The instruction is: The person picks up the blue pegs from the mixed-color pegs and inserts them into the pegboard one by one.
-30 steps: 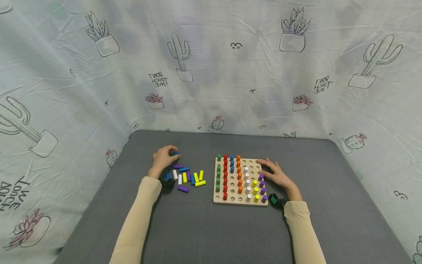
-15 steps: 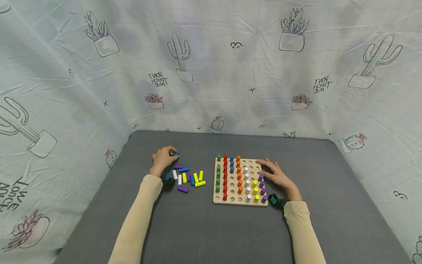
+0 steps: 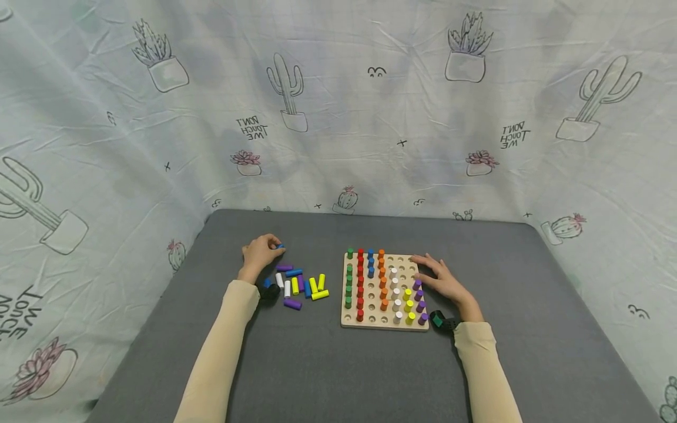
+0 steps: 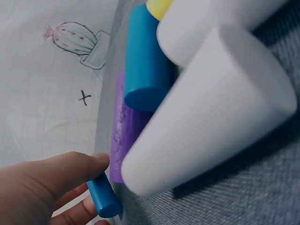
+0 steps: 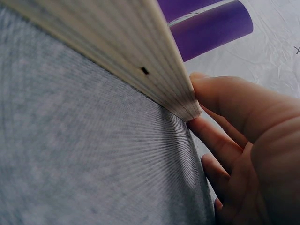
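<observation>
A square wooden pegboard (image 3: 384,322) lies on the grey table, with rows of green, red, blue, orange, white, yellow and purple pegs standing in it. My right hand (image 3: 443,282) rests flat against its right edge, fingers straight; the right wrist view shows the fingers (image 5: 234,105) touching the board's side (image 5: 117,51). Left of the board lies a loose pile of pegs (image 3: 300,285). Just behind the pile, my left hand (image 3: 260,252) pinches a blue peg (image 3: 280,247), also seen as the blue peg (image 4: 104,197) in the left wrist view.
The grey table (image 3: 370,370) is walled by a cactus-print cloth (image 3: 338,106) at the back and both sides. In the left wrist view, white (image 4: 211,108), blue (image 4: 145,61) and purple (image 4: 123,126) loose pegs fill the frame.
Almost nothing has moved. The left hand with the blue peg has shifted very slightly left; the right hand stays on the board's edge.
</observation>
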Demonstrator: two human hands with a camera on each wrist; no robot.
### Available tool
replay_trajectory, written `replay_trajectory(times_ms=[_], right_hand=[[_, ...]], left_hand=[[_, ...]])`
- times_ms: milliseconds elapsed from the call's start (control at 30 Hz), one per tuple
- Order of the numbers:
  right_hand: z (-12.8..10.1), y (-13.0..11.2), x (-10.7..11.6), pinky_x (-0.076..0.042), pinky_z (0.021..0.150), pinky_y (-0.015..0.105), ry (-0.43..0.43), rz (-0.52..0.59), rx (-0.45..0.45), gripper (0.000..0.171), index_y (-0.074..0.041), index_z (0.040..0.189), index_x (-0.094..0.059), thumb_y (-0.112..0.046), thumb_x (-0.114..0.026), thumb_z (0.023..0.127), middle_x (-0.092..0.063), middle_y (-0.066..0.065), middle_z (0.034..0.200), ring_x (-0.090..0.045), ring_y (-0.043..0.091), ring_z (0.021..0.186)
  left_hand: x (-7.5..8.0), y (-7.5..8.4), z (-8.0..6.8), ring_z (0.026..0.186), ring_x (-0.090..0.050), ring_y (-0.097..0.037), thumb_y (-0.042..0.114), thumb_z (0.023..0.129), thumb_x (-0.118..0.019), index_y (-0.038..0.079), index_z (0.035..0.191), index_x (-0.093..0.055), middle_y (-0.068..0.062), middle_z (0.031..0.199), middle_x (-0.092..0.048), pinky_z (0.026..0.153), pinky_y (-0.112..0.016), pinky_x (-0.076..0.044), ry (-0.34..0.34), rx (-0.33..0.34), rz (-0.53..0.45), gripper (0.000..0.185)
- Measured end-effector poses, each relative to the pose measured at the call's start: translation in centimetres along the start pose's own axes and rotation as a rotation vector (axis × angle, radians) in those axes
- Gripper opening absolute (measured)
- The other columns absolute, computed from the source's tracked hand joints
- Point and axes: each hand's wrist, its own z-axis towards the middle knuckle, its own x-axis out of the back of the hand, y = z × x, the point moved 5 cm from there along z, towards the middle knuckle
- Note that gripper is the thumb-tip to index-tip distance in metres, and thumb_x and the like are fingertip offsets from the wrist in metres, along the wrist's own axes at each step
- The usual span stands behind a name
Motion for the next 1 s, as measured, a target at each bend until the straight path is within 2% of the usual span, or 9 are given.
replay_trajectory(times_ms=[400,633,1000], right_hand=[[0.0,-0.3,0.1,0.012,0.105,0.062,-0.004,-0.001,0.009,0.049,-0.006,0.138,-0.042,-0.019,-0.057,0.092,-0.034,0.020,0.145,-0.004,0.044,0.139],[0.1,-0.2,0.1,0.013,0.105,0.062,-0.005,-0.002,0.003,0.050,-0.006,0.138,-0.042,-0.019,-0.057,0.092,-0.034,0.021,0.145,-0.003,0.044,0.139],[0.1,0.2,0.1,0.013,0.105,0.061,0.007,0.000,0.004,0.048,-0.006,0.137,-0.043,-0.017,-0.057,0.092,-0.035,0.020,0.145,-0.004,0.043,0.140]], left_hand=[[0.6,0.9,-0.8,0.090,-0.059,-0.030,0.025,0.084,-0.068,0.009,0.100,-0.065,-0.011,0.092,-0.067,0.094,-0.062,-0.022,0.047,-0.044,-0.047,0.022],[0.4,2.0,-1.0,0.092,-0.061,-0.029,0.027,0.084,-0.068,0.010,0.101,-0.065,-0.010,0.097,-0.067,0.098,-0.063,-0.018,0.049,-0.073,-0.078,0.024],[0.3,3.8,-1.6,0.087,-0.061,-0.026,0.026,0.083,-0.070,0.012,0.098,-0.066,-0.008,0.094,-0.068,0.102,-0.061,-0.016,0.064,-0.107,-0.117,0.020]])
